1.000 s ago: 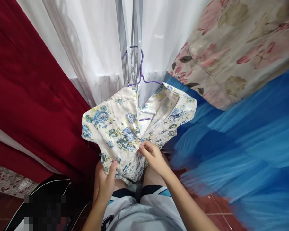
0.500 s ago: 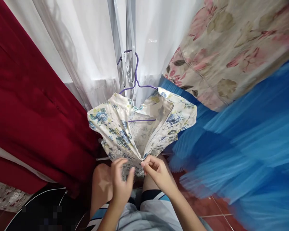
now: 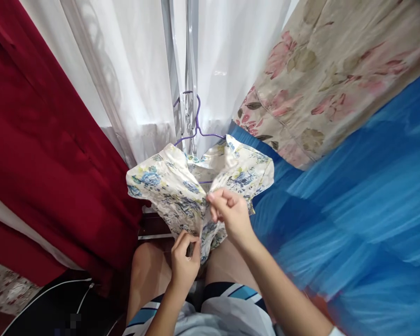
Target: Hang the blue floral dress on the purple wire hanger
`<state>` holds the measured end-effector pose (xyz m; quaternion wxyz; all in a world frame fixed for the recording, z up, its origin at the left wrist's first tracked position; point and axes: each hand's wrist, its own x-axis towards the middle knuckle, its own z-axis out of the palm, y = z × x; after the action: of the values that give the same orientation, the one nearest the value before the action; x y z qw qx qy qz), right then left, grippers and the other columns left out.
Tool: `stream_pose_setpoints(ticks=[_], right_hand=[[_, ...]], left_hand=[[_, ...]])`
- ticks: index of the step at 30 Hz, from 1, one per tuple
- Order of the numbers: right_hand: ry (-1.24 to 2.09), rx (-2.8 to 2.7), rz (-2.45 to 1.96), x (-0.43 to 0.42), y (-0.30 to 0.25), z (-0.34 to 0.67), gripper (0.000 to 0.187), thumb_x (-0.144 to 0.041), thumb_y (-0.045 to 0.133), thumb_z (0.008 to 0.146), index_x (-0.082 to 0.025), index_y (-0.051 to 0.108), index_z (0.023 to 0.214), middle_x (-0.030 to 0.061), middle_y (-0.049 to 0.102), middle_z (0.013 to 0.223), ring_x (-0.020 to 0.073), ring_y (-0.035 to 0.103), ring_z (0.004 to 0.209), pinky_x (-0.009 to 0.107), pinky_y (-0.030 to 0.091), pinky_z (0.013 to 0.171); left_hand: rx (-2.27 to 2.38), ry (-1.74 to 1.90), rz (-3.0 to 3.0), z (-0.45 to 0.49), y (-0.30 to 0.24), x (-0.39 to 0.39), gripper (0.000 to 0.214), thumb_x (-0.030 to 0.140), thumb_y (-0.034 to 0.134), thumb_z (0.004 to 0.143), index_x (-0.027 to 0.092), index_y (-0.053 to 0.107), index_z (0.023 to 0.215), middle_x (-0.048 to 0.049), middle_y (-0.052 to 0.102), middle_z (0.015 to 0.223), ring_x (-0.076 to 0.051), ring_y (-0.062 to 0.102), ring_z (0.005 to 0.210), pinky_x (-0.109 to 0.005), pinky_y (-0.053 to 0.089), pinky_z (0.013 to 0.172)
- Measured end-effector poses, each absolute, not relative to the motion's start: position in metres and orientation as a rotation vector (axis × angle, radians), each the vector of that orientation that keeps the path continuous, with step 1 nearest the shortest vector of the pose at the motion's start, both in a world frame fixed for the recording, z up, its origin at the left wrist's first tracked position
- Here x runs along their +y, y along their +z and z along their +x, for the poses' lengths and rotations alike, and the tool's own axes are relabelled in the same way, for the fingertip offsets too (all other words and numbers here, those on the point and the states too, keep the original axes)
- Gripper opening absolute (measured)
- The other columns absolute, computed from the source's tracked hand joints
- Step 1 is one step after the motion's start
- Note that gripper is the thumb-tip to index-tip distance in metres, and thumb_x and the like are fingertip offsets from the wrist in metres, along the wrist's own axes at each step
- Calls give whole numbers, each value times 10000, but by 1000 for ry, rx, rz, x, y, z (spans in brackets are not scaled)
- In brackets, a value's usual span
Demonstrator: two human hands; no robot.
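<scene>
A sleeveless white garment with blue flowers (image 3: 175, 196) hangs on a purple hanger (image 3: 198, 126) in front of me. My right hand (image 3: 231, 210) pinches the zipper pull, mostly covered by the fingertips, at the bottom of the V-shaped neck opening. Below that point the two front edges lie together. Lower down, my left hand (image 3: 186, 254) grips the cloth beside the zip line between thumb and fingers.
White curtains (image 3: 136, 70) hang behind the hanger. Deep red cloth (image 3: 56, 140) fills the left side. On the right are a pink-flowered beige cloth (image 3: 301, 84) and layered blue tulle (image 3: 336, 200). A black round-edged item (image 3: 49, 308) sits low on the left.
My right hand has moved up along the front, and the neck opening has closed to a shorter V. My left hand, open before, has taken hold of the cloth below.
</scene>
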<state>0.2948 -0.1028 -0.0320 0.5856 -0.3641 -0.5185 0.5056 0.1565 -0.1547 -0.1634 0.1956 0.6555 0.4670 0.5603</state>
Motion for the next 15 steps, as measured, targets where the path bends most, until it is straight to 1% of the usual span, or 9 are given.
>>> stream_pose_setpoints(ticks=[4, 6, 8, 11, 13, 15], right_hand=[[1179, -1131, -690, -59, 33, 289, 269, -376, 731, 798, -146, 636, 696, -63, 502, 424, 44, 362, 349, 180, 235, 359], [1195, -1149, -686, -49, 47, 285, 259, -366, 728, 789, -144, 636, 692, -59, 508, 441, 43, 370, 358, 175, 231, 356], [1205, -1205, -716, -48, 46, 283, 256, -379, 718, 798, -154, 629, 715, -50, 541, 464, 54, 408, 373, 174, 266, 366], [1165, -1258, -742, -57, 33, 282, 275, -429, 687, 833, -180, 594, 764, -48, 571, 478, 73, 443, 394, 182, 325, 401], [1129, -1286, -742, -65, 27, 285, 297, -459, 675, 844, -189, 570, 776, -51, 570, 475, 77, 441, 398, 187, 334, 416], [1088, -1323, -735, -71, 28, 288, 310, -470, 669, 851, -193, 554, 775, -51, 569, 480, 77, 438, 406, 192, 338, 429]], left_hand=[[1392, 1552, 1858, 156, -167, -153, 153, 152, 566, 897, 179, 575, 747, -30, 583, 758, -166, 593, 763, -260, 467, 739], [1410, 1543, 1841, 158, -175, -153, 164, 164, 566, 899, 178, 575, 736, -33, 594, 752, -169, 603, 751, -261, 476, 727], [1426, 1540, 1808, 159, -182, -151, 149, 188, 580, 899, 177, 589, 750, -32, 609, 747, -171, 613, 737, -265, 483, 714], [1423, 1591, 1776, 157, -170, -143, 55, 225, 613, 897, 178, 640, 891, -51, 661, 860, -189, 638, 838, -285, 498, 766], [1381, 1696, 1795, 151, -139, -130, 154, 234, 606, 911, 187, 648, 1051, -66, 671, 969, -196, 637, 928, -299, 499, 823], [1280, 1825, 1888, 144, -90, -111, 287, 221, 567, 936, 202, 619, 1218, -63, 666, 977, -180, 630, 903, -300, 502, 830]])
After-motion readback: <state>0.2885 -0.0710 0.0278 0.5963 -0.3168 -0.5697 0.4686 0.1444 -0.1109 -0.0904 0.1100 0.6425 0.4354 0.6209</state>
